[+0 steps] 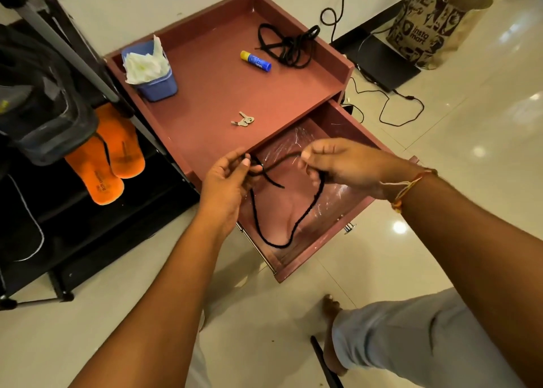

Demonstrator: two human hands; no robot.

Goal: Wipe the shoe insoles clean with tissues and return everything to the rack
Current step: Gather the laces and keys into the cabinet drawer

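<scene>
Hands (226,182) (343,164) on lace (255,226); "insta mart" bag (426,26)

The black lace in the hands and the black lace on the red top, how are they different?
The held lace hangs in one open loop over the drawer; the lace on the top lies bunched in a tangle. The held lace is pinched by the left hand and right hand; the other lace is touched by nothing. Both are black cords.

The reddish counter (211,94), rimmed on three sides, carries a blue tub (158,86) of tissues (144,64) at its left corner. A glue stick (255,61) and tangled black laces (289,45) lie toward the far corner, and keys (243,120) lie near the front edge.
</scene>
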